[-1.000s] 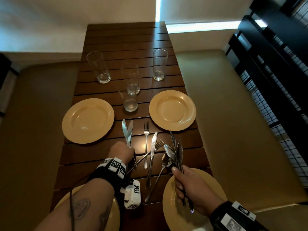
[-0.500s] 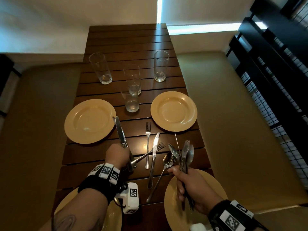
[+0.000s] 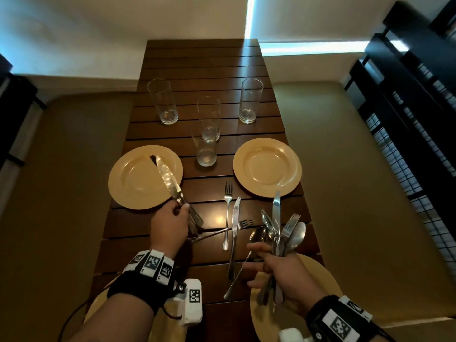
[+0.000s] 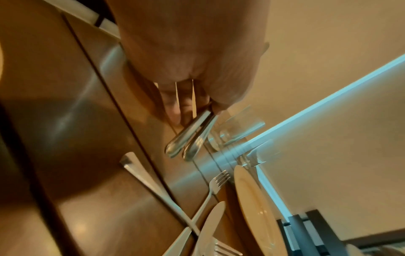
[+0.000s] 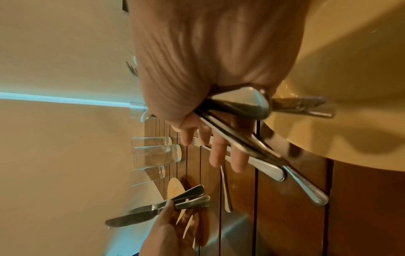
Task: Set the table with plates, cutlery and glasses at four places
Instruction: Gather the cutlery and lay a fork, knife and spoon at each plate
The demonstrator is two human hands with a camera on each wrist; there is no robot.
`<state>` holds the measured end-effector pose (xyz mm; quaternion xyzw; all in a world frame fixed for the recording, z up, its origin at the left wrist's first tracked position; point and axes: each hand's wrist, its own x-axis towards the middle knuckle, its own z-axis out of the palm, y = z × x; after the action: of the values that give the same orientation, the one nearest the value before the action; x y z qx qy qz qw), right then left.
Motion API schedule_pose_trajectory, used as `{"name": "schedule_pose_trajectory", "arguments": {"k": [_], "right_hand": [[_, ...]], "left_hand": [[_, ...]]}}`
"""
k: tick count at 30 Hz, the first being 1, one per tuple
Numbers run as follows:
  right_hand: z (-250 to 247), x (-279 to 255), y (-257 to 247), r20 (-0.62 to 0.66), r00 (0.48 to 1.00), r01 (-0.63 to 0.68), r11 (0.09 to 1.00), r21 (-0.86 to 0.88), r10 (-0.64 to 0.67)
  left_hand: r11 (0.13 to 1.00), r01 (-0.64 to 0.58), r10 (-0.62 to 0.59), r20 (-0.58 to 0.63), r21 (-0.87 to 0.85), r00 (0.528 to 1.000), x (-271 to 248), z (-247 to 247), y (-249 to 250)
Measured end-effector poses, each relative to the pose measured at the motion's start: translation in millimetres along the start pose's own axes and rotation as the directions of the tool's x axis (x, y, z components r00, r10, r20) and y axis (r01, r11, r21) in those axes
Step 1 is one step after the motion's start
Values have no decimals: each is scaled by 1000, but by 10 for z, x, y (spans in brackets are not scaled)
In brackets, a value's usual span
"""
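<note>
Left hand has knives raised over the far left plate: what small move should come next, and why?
Probably lower one knife to the table beside the far left plate. The left hand holds two knives by the handles, blades over that plate, and no cutlery lies at that place yet. The right hand grips a bundle of cutlery, so it cannot help.

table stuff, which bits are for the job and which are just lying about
For the job: plates, glasses, knives in left hand, cutlery bunch in right hand, loose cutlery.
Just there: benches, wall.
</note>
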<state>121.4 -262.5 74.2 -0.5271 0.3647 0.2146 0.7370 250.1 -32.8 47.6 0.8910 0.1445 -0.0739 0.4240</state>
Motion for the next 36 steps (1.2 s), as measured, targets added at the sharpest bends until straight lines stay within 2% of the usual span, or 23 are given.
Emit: {"name": "schedule_pose_trajectory", "arguments": {"k": [3, 5, 8, 10, 12, 14, 17, 20, 22, 25, 26, 29, 31, 32, 34, 36], "right_hand": [[35, 23, -12, 14, 1000, 1, 999, 50, -1], [76, 28, -43, 28, 1000, -10, 994, 106, 7], [152, 22, -74, 71, 997, -19, 986, 166, 7], [192, -5, -78, 114, 993, -36, 977, 212, 12], [195, -32, -62, 91, 996, -39, 983, 178, 23], [151, -42, -46, 61, 998, -43, 987, 154, 34], [90, -60, -43, 134, 988, -105, 972, 210, 78], [60, -77, -57, 182, 981, -112, 967, 229, 71], [56, -82, -52, 194, 979, -111, 967, 231, 66], [66, -77, -26, 150, 988, -75, 972, 221, 42], [75, -78, -13, 140, 990, -61, 973, 221, 30], [86, -82, 1, 118, 993, -37, 972, 230, 10], [85, -76, -13, 106, 994, -21, 973, 228, -3], [80, -73, -24, 101, 995, -11, 975, 222, -12], [62, -60, -52, 107, 994, 10, 980, 201, -32], [32, -51, -88, 98, 995, 16, 984, 179, -34]], "left_hand": [[998, -60, 56, 169, 15, 984, -154, -96, 208], [995, -95, 79, 322, 33, 943, -307, -102, 316], [998, -56, 51, 590, -9, 806, -615, -32, 459], [995, -101, 56, 688, 26, 724, -765, 67, 523], [982, -170, 59, 719, 83, 692, -837, 174, 549], [979, -178, 50, 724, 101, 688, -866, 265, 562], [980, -188, 79, 728, 70, 681, -895, 322, 584], [979, -203, 111, 758, 29, 643, -925, 358, 594], [953, -297, 139, 779, 64, 612, -933, 385, 592], [848, -518, 218, 816, 113, 535, -976, 423, 635], [820, -557, 231, 817, 129, 528, -1007, 423, 662], [800, -582, 282, 766, 145, 578, -1022, 442, 648], [848, -523, 306, 726, 87, 616, -993, 435, 593], [892, -452, 306, 700, 26, 645, -985, 427, 555], [961, -242, 273, 609, -136, 744, -985, 397, 500], [958, -5, 150, 487, -287, 860, -985, 359, 455]]}}
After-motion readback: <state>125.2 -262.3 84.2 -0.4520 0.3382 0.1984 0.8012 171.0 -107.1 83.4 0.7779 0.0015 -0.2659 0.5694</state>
